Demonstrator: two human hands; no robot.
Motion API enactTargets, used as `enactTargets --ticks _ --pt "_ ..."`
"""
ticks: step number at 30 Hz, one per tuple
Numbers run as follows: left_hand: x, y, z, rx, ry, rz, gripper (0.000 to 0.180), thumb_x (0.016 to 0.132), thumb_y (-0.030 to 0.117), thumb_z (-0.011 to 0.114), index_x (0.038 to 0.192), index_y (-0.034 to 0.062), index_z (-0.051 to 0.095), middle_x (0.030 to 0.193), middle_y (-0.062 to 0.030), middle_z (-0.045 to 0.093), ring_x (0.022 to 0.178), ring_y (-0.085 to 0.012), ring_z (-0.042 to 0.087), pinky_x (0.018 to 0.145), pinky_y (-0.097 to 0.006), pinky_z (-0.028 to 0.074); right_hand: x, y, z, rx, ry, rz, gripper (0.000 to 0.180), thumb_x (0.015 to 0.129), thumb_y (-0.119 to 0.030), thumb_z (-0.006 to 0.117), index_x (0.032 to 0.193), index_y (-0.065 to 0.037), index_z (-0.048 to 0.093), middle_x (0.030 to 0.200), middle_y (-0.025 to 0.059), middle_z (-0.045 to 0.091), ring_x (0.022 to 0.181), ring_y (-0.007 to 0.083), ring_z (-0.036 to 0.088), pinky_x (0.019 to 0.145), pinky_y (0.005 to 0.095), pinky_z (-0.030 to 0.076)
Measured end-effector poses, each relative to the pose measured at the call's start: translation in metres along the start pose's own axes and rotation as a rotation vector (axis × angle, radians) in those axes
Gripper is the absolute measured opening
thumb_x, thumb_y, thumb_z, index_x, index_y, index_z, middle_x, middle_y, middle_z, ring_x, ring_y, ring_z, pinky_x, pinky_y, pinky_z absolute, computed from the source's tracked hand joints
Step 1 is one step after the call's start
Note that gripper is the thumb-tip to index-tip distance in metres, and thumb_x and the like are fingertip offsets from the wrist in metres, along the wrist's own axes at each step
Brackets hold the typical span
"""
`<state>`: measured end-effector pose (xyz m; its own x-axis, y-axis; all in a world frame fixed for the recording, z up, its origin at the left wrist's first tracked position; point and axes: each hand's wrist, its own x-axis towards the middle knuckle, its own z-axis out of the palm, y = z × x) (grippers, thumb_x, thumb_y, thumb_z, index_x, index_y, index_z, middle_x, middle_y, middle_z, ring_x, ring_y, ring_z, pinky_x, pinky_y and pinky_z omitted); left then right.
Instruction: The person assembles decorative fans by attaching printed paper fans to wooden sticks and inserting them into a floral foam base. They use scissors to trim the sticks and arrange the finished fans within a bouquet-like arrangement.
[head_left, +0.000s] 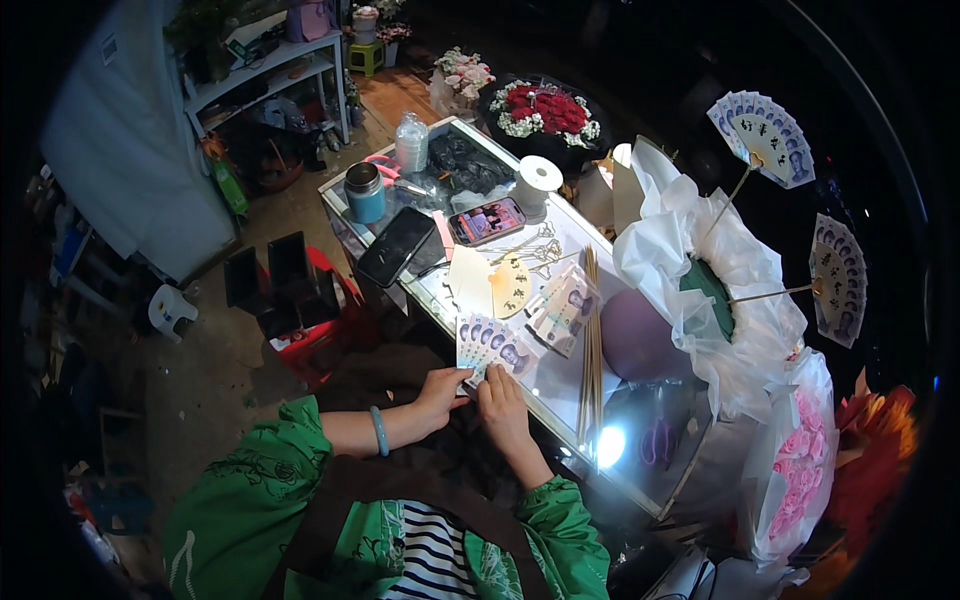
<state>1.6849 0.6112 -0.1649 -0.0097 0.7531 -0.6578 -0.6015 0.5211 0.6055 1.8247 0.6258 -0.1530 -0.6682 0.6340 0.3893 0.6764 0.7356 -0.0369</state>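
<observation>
From the head view I see both hands meeting at the near edge of the surface (600, 235). My left hand (440, 388) has its fingers pinched on the lower edge of a fan of banknotes (490, 343), and my right hand (503, 395) is closed on the same fan just beside it, thumb and fingers clamped at the base where the notes gather. The two hands nearly touch each other.

The fan is spread open, notes overlapping in an arc, pale blue-grey, tilted up toward the surface and hanging partly over its edge.

Just beyond it lies a loose stack of notes (563, 310), a cream paper fan piece (510, 285) and a bundle of thin wooden sticks (590, 340) running along the surface. Farther off lie two phones (487, 220), one dark (396, 246), a white tape roll (537, 180) and a blue flask (365, 192). To the right stands a white-wrapped bouquet (700, 270) with two finished note fans on sticks (762, 135), and a pink bouquet (795, 470) below it. A red rose arrangement (545, 110) sits at the far end. Nothing lies between my hands and the fan.
</observation>
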Motion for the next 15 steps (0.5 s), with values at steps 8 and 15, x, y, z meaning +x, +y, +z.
enactTargets --ticks 8,15 --pt "0.0019 0.0002 -0.0006 -0.058 -0.027 0.0 0.013 0.083 0.014 0.059 0.092 0.0071 0.064 0.087 -0.002 0.064 0.076 -0.0118 0.059 0.064 -0.027 0.045 0.0035 -0.0021 -0.0027 0.077 0.013 0.022 0.027 0.08 -0.018 0.058 0.096 0.003 0.054 0.112 0.0226 0.055 0.107 0.0347 0.053 0.088 0.0415 0.044" --pt "0.0052 -0.0062 -0.001 0.027 -0.058 0.102 0.016 0.085 0.012 0.058 0.099 0.0034 0.063 0.091 -0.005 0.065 0.079 -0.013 0.061 0.064 -0.024 0.047 0.0051 0.0039 -0.0069 0.212 0.016 0.117 0.036 0.078 -0.019 0.062 0.105 0.004 0.055 0.111 0.0215 0.056 0.101 0.0343 0.056 0.084 0.0393 0.046"
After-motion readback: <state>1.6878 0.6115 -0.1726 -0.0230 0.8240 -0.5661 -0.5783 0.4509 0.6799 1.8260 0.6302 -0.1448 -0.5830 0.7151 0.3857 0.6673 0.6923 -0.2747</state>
